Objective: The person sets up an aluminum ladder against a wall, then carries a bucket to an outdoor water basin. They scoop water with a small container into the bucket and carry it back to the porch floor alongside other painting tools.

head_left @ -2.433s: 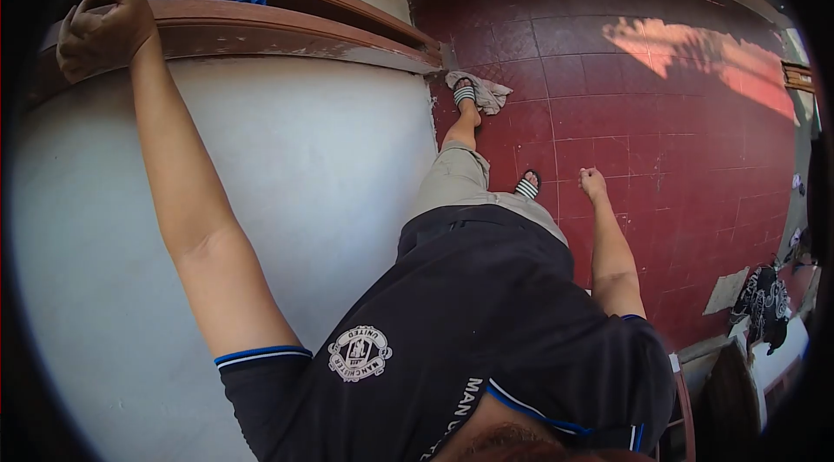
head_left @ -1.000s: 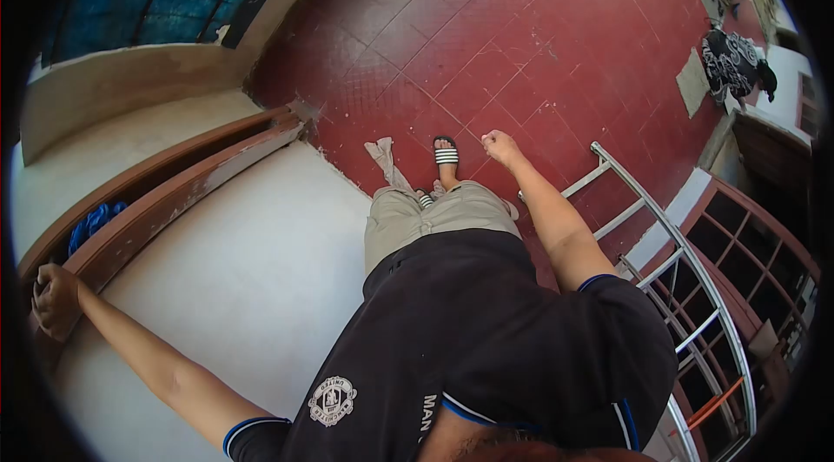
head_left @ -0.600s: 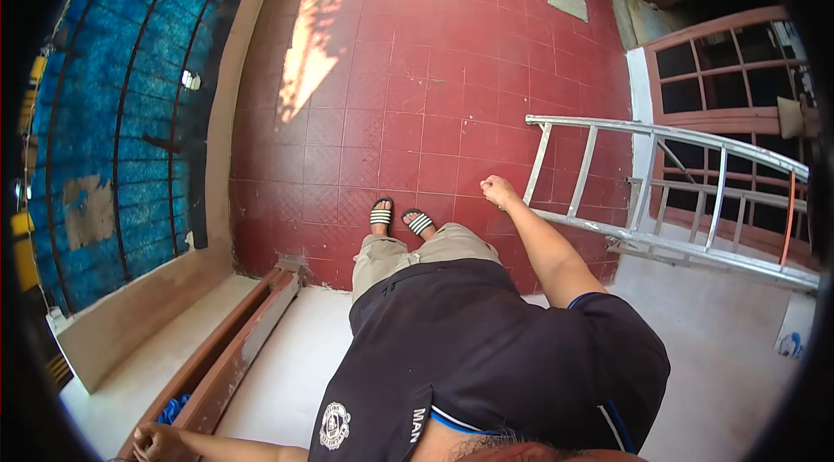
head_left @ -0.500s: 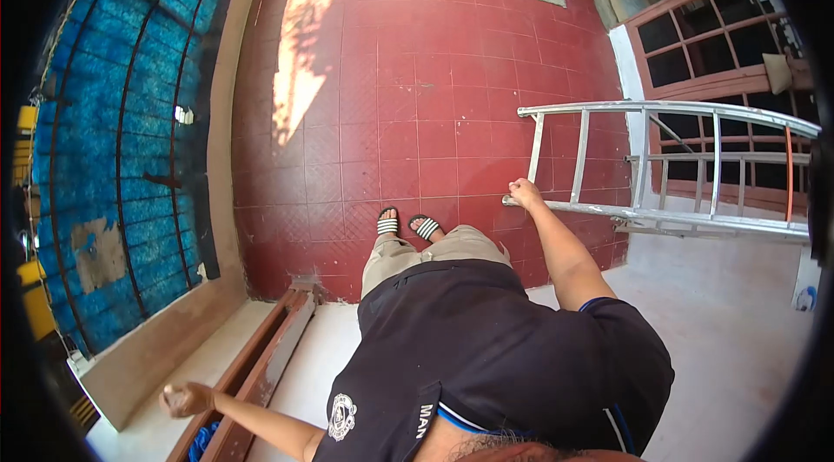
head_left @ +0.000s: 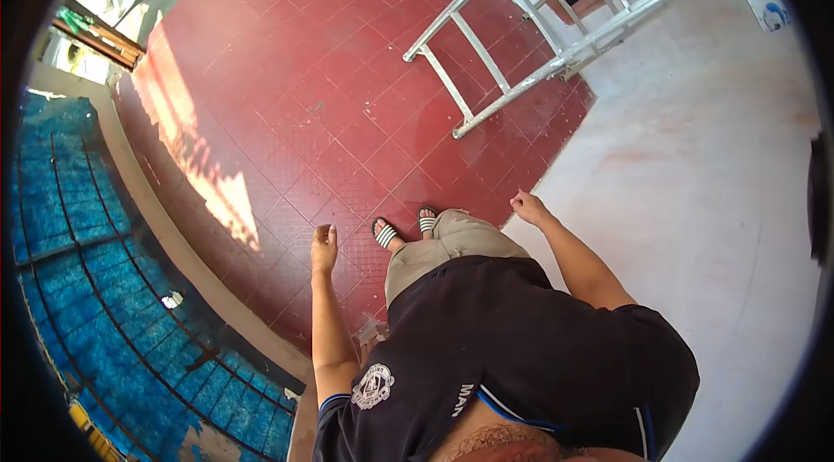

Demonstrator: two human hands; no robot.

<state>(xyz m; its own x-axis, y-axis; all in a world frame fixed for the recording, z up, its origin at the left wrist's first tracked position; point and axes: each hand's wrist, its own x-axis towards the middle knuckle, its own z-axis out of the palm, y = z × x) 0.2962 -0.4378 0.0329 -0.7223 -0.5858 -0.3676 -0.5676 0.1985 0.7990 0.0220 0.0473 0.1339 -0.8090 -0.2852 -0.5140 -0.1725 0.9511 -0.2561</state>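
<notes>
Left grip [head_left: 324,248] is hanging half-spread, pinching nothing visible; right grip [head_left: 530,209] is curling, closure unclear. I'm standing near the ladder [head_left: 512,97], handling none of it.

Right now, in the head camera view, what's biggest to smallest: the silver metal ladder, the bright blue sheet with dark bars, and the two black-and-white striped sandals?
1. Bright blue sheet
2. Silver metal ladder
3. Left striped sandal and right striped sandal: too alike to rank
</notes>
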